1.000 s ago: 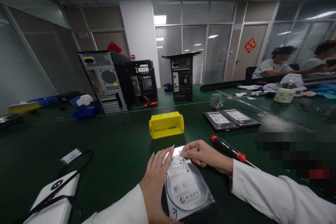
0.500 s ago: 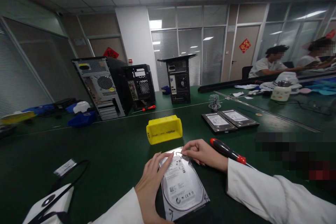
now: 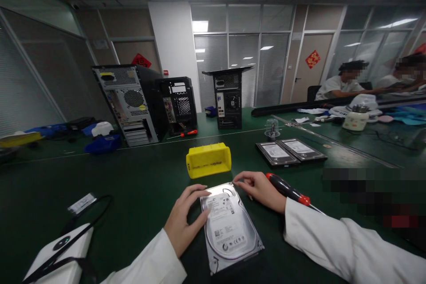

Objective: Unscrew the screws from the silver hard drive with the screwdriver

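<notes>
Toward the near edge of the bench (image 3: pixel 136 191), the left hand (image 3: pixel 181 222) spreads open over a hard disk drive (image 3: pixel 229 230); the right hand (image 3: pixel 262 190) pinches closed at its far-right corner, contents unclear.

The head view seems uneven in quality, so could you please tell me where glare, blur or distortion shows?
Head view, centre: pale glare whitens the upper end of the hard drive; head view, left: the large computer case leans, probably from wide-lens distortion, and the yellow tray at the edge looks soft; head view, right: a pixelated patch hides detail.
</notes>
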`<state>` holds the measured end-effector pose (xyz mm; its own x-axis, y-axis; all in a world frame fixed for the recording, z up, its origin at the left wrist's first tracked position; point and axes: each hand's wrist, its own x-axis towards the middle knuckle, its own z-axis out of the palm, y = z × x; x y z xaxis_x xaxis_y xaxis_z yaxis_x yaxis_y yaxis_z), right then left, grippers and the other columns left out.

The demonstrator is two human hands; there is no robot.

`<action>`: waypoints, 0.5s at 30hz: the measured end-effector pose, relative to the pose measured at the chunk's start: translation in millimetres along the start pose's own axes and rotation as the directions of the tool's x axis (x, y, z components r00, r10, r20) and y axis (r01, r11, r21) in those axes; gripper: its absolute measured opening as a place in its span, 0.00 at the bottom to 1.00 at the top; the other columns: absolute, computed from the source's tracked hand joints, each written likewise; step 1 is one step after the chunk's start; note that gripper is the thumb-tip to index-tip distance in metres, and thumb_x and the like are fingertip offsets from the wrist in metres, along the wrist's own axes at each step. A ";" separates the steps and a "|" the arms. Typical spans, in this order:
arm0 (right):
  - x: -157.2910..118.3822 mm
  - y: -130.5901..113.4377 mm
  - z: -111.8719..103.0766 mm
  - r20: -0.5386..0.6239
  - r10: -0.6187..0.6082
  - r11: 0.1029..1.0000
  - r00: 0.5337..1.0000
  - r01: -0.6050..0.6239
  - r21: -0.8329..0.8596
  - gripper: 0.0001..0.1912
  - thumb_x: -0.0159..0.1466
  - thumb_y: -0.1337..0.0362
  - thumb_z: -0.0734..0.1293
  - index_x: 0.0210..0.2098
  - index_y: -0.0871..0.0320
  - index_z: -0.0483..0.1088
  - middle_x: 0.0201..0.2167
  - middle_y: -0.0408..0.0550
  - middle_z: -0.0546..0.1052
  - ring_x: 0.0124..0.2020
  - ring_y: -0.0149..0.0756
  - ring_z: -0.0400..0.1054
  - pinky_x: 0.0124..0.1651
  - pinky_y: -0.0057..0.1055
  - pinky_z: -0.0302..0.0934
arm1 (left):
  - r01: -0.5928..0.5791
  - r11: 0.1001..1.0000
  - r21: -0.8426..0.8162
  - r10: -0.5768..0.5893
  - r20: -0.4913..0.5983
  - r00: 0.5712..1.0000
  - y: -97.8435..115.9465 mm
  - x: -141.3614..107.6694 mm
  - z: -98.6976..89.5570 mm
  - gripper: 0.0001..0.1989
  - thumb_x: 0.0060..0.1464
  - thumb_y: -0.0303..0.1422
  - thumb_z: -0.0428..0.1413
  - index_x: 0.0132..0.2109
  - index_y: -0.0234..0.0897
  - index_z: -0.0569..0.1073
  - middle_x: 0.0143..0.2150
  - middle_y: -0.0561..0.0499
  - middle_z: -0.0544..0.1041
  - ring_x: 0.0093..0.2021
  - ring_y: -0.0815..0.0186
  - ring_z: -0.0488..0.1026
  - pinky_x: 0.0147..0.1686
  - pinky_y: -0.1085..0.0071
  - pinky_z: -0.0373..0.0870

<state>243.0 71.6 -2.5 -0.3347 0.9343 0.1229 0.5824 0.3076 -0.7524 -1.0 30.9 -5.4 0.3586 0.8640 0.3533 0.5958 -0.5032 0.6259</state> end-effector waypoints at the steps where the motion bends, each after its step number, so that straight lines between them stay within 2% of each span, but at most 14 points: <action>1: 1.1 1.4 0.2 -0.016 -0.018 0.999 1.000 0.017 -0.039 0.21 0.61 0.52 0.57 0.42 0.62 0.69 0.17 0.41 0.64 0.19 0.21 0.57 0.26 0.19 0.49 | 0.018 1.000 -0.004 -0.018 -0.010 1.000 -1.9 1.2 0.8 0.13 0.56 0.36 0.50 0.47 0.41 0.70 0.54 0.44 0.67 0.55 0.55 0.64 0.54 0.54 0.60; 7: 1.4 5.2 2.0 -0.041 -0.104 0.951 0.994 0.087 -0.295 0.16 0.63 0.54 0.56 0.42 0.54 0.69 0.26 0.43 0.71 0.26 0.25 0.62 0.32 0.23 0.50 | 0.130 0.991 -0.016 -0.130 -0.009 0.991 -12.1 1.3 5.7 0.20 0.56 0.39 0.50 0.55 0.39 0.64 0.55 0.45 0.69 0.55 0.54 0.64 0.55 0.52 0.59; 10: 0.8 6.4 2.8 -0.030 -0.122 0.910 0.992 0.100 -0.402 0.16 0.65 0.55 0.54 0.44 0.52 0.68 0.32 0.45 0.73 0.32 0.28 0.66 0.37 0.26 0.53 | 0.131 0.991 -0.017 -0.131 -0.022 0.991 -11.5 1.3 6.7 0.21 0.55 0.39 0.51 0.55 0.40 0.64 0.55 0.45 0.69 0.55 0.54 0.65 0.54 0.53 0.61; 15: 1.6 4.5 2.0 0.029 -0.127 0.845 0.991 0.123 -0.520 0.19 0.65 0.56 0.54 0.46 0.62 0.65 0.37 0.48 0.71 0.36 0.28 0.66 0.43 0.32 0.61 | 0.113 0.991 -0.073 -0.116 -0.037 0.993 -8.9 2.7 7.0 0.21 0.54 0.38 0.52 0.55 0.40 0.64 0.55 0.45 0.68 0.53 0.55 0.67 0.53 0.57 0.64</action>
<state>243.6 74.1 -7.0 -0.4272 0.8821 0.1988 0.8363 0.4690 -0.2841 -0.4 37.6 -14.9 0.2603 0.9163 0.3043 0.5786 -0.4003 0.7107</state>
